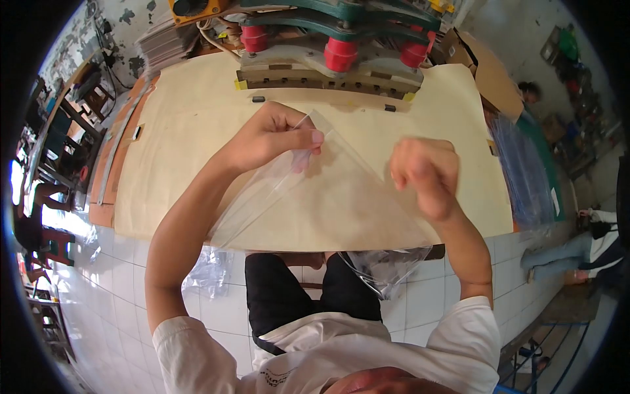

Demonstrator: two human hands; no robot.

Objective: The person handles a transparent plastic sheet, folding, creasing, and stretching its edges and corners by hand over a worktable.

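A clear plastic sheet (341,190) hangs above the paper-covered table (177,125), one corner raised. My left hand (279,134) pinches that upper corner between thumb and fingers. To the right, my right hand (426,171) is raised near the sheet's right edge with its fingers curled; it is slightly blurred, and whether it holds anything cannot be made out. The lower part of the sheet reaches the table's front edge near my lap.
A green machine (308,23) with red cylinders (340,56) stands at the table's back. A metal ruler (118,144) lies left. Stacked clear plastic (525,171) and a cardboard box (489,72) are right. A person (577,249) is at the far right.
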